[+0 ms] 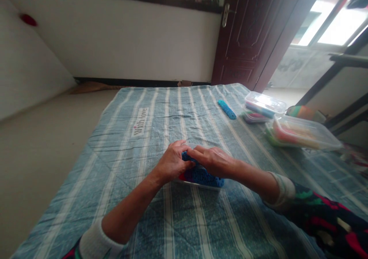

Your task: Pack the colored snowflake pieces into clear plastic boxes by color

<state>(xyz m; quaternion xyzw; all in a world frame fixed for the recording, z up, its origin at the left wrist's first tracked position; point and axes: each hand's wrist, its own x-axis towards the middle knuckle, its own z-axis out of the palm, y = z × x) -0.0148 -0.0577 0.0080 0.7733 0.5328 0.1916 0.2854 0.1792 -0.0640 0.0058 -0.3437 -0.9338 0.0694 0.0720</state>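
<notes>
Both my hands meet over a small clear container (201,185) in the middle of the striped blue cloth. A blue knitted piece (205,176) lies on top of it, with something red showing at its left end. My left hand (172,163) has its fingers curled on the left end of the blue piece. My right hand (214,161) lies over the piece, fingers pressed together and pinching its top edge beside the left fingertips. What is inside the container is mostly hidden.
A second blue knitted strip (227,109) lies farther back on the cloth (138,144). At the right stand two lidded clear boxes (264,104) (301,133) with colourful contents. A dark wooden door (253,32) and a white wall are behind; bare floor lies to the left.
</notes>
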